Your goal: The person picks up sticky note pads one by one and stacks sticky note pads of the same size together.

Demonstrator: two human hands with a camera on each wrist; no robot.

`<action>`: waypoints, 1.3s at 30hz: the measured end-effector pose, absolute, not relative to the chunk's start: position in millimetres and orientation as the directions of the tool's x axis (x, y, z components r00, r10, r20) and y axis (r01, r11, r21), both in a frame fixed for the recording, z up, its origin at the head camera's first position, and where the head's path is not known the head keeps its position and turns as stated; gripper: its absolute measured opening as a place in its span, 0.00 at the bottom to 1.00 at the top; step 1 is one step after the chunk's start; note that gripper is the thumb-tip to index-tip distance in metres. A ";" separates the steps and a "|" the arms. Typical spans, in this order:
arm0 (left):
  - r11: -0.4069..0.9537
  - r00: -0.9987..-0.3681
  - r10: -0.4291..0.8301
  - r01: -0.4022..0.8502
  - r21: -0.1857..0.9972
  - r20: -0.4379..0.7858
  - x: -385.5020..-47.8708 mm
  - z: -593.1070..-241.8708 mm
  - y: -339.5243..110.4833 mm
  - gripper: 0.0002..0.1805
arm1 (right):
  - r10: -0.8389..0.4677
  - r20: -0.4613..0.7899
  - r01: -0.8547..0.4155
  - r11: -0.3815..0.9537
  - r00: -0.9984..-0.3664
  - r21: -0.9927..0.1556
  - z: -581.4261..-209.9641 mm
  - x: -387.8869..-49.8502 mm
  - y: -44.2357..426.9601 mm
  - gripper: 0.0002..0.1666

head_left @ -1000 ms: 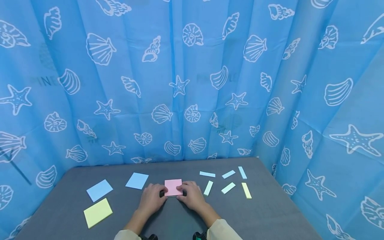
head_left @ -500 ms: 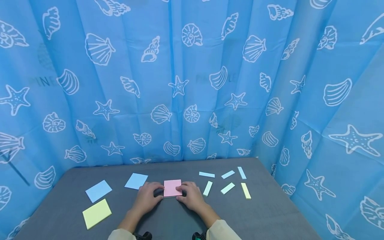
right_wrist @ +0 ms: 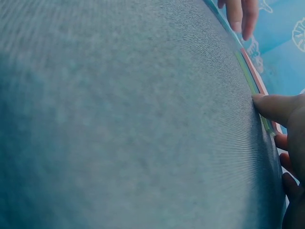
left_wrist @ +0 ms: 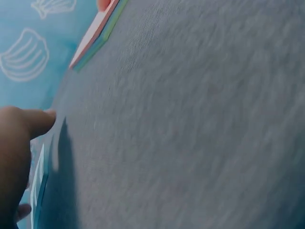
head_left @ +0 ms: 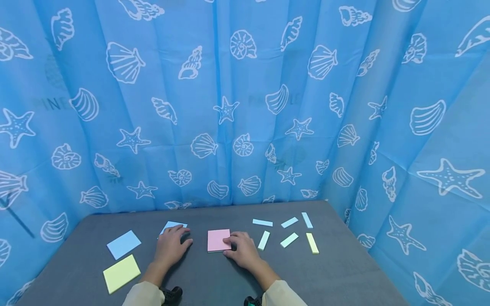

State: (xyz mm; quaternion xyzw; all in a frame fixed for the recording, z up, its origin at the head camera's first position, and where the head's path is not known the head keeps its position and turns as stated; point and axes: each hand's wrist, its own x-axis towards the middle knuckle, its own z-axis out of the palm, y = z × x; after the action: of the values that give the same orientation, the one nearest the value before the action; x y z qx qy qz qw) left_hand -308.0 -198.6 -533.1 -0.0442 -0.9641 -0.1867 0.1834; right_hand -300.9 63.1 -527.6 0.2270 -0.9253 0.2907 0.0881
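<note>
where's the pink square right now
In the head view, the pink square lies low, near centre, between the left hand and the right hand, which touches its right side.

Pink sticky-note pad (head_left: 217, 240), dark-grey tabletop (head_left: 212, 282), lower centre
Blue curtain (head_left: 264, 74) with white seashell-and-starfish print, above; yellow sticky-note pad (head_left: 121, 274), lower left.

left hand (left_wrist: 13, 152) near blue pad (left_wrist: 40, 181) | pink-topped stack (left_wrist: 94, 34) well apart
</note>
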 end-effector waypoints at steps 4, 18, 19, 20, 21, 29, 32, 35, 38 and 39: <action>0.938 -0.962 -0.003 0.093 0.335 0.274 -308.3 -533.8 -209.2 0.29 | -0.372 0.304 -0.479 0.726 -0.877 -0.494 -527.6 -299.8 62.5 0.20; 0.931 -0.963 -0.025 0.075 0.357 0.268 -310.6 -534.1 -222.2 0.25 | -0.357 0.287 -0.458 0.727 -0.889 -0.512 -528.8 -298.9 64.2 0.20; 0.930 -0.962 -0.031 0.071 0.360 0.270 -310.9 -534.2 -222.0 0.25 | -0.357 0.287 -0.458 0.726 -0.889 -0.513 -528.4 -298.5 64.1 0.20; 0.931 -0.961 -0.037 0.067 0.358 0.274 -311.0 -534.1 -221.6 0.24 | -0.357 0.285 -0.456 0.726 -0.889 -0.515 -528.2 -298.2 63.9 0.21; 0.931 -0.960 -0.045 0.059 0.359 0.275 -311.0 -533.4 -221.0 0.24 | -0.358 0.286 -0.457 0.725 -0.889 -0.515 -527.9 -298.0 63.7 0.21; 0.948 -0.963 -0.070 0.017 0.318 0.259 -313.4 -527.2 -216.7 0.22 | -0.362 0.296 -0.467 0.725 -0.884 -0.506 -527.9 -298.3 62.7 0.20; 0.949 -0.961 -0.061 0.028 0.315 0.269 -313.6 -524.8 -216.8 0.20 | -0.363 0.296 -0.467 0.725 -0.884 -0.506 -527.7 -299.0 62.9 0.21; 0.946 -0.960 -0.050 0.043 0.322 0.275 -313.2 -524.6 -218.5 0.18 | -0.368 0.286 -0.466 0.721 -0.885 -0.513 -528.4 -299.3 63.5 0.21; 0.941 -0.959 -0.040 0.058 0.334 0.279 -312.0 -525.0 -221.0 0.18 | -0.375 0.286 -0.471 0.719 -0.882 -0.511 -528.9 -299.2 64.3 0.21; 0.938 -0.959 -0.037 0.064 0.340 0.281 -311.3 -524.9 -221.9 0.17 | -0.375 0.286 -0.471 0.719 -0.882 -0.511 -528.9 -299.2 64.6 0.21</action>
State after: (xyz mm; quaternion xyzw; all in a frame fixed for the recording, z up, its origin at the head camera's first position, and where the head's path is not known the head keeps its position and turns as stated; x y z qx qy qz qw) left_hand -311.3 -221.9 -524.9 -0.0070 -0.9739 -0.1757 0.1432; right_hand -299.2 64.6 -528.9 0.2291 -0.9234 0.2970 0.0812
